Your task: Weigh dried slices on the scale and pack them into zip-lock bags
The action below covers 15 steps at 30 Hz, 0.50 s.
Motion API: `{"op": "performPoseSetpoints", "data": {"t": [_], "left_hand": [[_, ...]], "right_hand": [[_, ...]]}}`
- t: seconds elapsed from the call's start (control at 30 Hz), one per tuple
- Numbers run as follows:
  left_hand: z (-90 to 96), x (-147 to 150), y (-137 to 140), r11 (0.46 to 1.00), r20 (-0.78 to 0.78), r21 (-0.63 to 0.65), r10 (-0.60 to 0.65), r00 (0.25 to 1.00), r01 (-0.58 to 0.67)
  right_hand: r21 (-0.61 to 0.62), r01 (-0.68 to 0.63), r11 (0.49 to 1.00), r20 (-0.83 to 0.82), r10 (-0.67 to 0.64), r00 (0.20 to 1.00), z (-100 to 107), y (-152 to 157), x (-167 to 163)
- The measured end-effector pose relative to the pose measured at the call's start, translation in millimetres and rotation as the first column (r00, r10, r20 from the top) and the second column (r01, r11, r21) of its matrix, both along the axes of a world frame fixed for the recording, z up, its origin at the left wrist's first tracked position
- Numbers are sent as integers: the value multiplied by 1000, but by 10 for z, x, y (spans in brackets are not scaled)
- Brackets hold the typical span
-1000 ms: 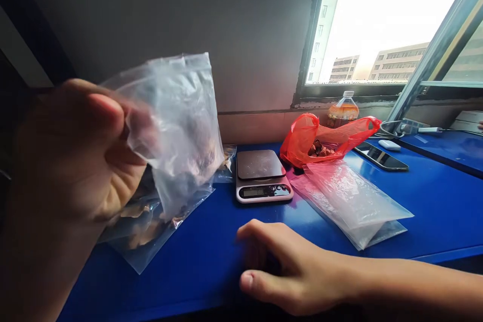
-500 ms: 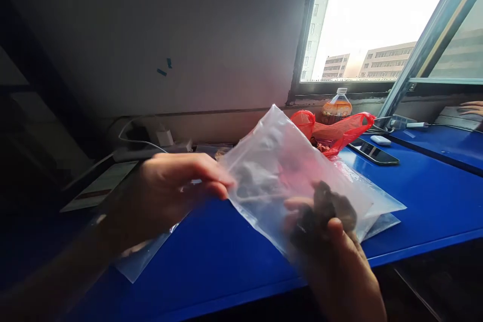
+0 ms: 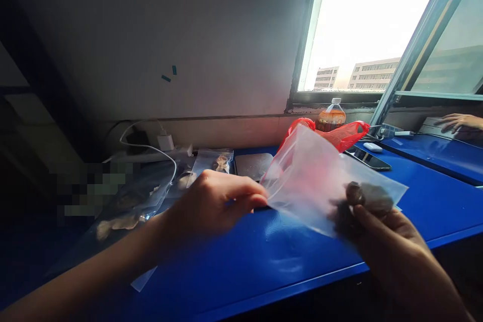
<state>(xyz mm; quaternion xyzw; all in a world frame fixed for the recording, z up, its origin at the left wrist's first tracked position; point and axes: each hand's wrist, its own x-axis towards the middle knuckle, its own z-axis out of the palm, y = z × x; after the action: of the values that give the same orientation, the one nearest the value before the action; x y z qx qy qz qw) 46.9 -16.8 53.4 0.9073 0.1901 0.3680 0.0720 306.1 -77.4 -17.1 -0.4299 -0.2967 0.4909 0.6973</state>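
Observation:
A frosted zip-lock plastic bag (image 3: 302, 176) is stretched between my two hands above the blue table. My left hand (image 3: 230, 198) pinches the bag at its zip end. At the far end, my right hand (image 3: 392, 236) grips the bag from below, its thumb pressed on dark brown lumps (image 3: 354, 193) inside. What the lumps are, I cannot make out through the plastic. Just behind the bag is a red plastic bag (image 3: 354, 133), partly covered by it. A flat grey device (image 3: 252, 165) lies beyond my left fingers.
Clear bags with pale brown pieces (image 3: 116, 226) lie at the left, near a white charger (image 3: 165, 141) and cable. A drink bottle (image 3: 332, 115), a phone (image 3: 372, 158) and a white earphone case (image 3: 373, 147) stand at the right. Another person's hand (image 3: 462, 122) rests at the far right.
Both hands have moved right with the zip-lock bag, and the bag is turned flatter. The grey device and the clear bags at the left show more now.

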Motion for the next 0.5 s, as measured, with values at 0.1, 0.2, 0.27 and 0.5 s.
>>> {"op": "performPoseSetpoints", "data": {"t": [0.1, 0.2, 0.27, 0.5], "left_hand": [[-62, -123, 33, 991, -54, -3, 130, 990, -131], [-239, -271, 30, 970, -144, 53, 241, 960, -236], [-373, -307, 22, 951, -222, 113, 306, 926, -287], [-515, -144, -5, 953, -320, 130, 301, 898, -273]], "right_hand": [[61, 146, 987, 133, -153, 979, 110, 176, 290], [136, 301, 944, 258, -327, 909, 244, 418, 660], [185, 363, 913, 335, -406, 850, 310, 574, 900], [212, 263, 941, 909, -289, 299, 567, 1036, 1401]]}}
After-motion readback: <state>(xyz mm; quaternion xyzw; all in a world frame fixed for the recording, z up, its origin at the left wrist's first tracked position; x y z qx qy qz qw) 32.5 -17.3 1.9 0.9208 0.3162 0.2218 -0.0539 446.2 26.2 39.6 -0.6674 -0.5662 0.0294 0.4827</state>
